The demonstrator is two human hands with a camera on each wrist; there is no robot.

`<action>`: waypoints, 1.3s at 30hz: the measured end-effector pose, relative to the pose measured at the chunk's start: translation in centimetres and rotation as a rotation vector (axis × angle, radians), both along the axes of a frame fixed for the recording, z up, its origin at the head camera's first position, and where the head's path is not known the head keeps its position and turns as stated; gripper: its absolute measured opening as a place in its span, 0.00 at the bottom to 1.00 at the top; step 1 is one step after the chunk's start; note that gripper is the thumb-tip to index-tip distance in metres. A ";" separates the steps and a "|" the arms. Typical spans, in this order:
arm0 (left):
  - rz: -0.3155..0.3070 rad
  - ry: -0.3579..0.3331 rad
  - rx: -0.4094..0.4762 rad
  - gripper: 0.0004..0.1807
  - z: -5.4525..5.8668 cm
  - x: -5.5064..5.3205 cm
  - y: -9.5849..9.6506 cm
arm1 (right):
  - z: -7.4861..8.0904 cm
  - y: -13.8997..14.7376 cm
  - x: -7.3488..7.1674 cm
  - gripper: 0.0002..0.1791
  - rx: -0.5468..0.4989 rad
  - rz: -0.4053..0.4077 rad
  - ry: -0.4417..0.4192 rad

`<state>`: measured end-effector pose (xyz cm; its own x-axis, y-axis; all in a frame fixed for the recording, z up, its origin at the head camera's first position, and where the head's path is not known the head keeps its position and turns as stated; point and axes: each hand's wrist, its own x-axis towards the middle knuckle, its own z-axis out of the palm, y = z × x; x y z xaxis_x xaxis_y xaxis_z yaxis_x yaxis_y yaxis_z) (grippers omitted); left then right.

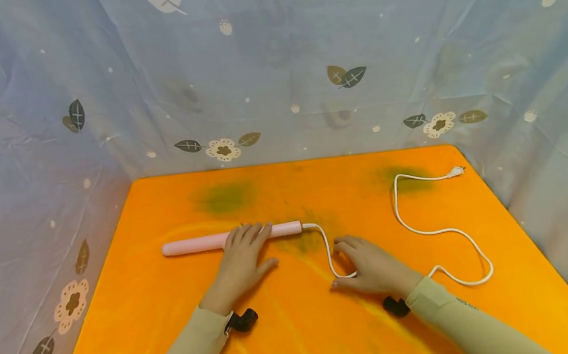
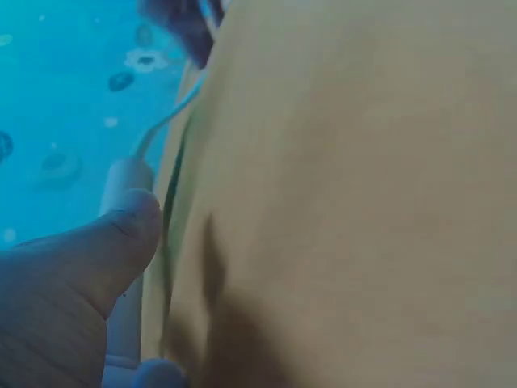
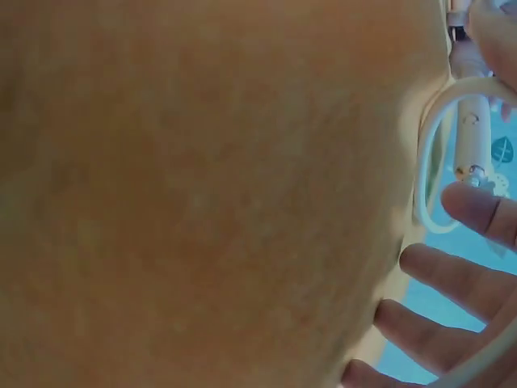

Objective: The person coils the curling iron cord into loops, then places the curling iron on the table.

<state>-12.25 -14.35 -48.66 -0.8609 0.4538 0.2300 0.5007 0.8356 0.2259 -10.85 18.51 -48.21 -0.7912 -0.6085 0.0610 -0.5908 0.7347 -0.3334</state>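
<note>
Two hands in beige sleeves lie on an orange table (image 1: pixel 176 341) hung round with blue floral cloth (image 1: pixel 270 56). Nearest, the right hand (image 1: pixel 373 266) rests palm down on a white cord (image 1: pixel 440 231), fingers loosely bent over a loop of it; whether it pinches the cord cannot be told. Just beyond, the left hand (image 1: pixel 241 261) lies open, straight fingers pressing the middle of a pink hair straightener (image 1: pixel 202 243), which lies flat, its cord end toward the right hand. Beyond the right hand, the cord snakes away to its plug (image 1: pixel 454 171) near the table's far corner. A likely risk: pulling the slack cord could drag the wand from under flat fingers or snag the loops.
</note>
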 end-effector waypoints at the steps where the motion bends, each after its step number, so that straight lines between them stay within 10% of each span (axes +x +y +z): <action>1: 0.000 -0.011 0.014 0.41 0.1 -0.3 0.0 | -0.1 0.0 0.0 0.35 -0.012 0.000 -0.008; 11: 0.073 -0.117 0.164 0.25 -0.2 -2.7 0.4 | -0.5 0.1 0.5 0.17 -0.051 0.009 -0.074; 39: 0.100 -0.060 0.238 0.20 -1.6 -3.2 0.7 | -1.0 0.8 0.0 0.08 -0.163 0.011 -0.077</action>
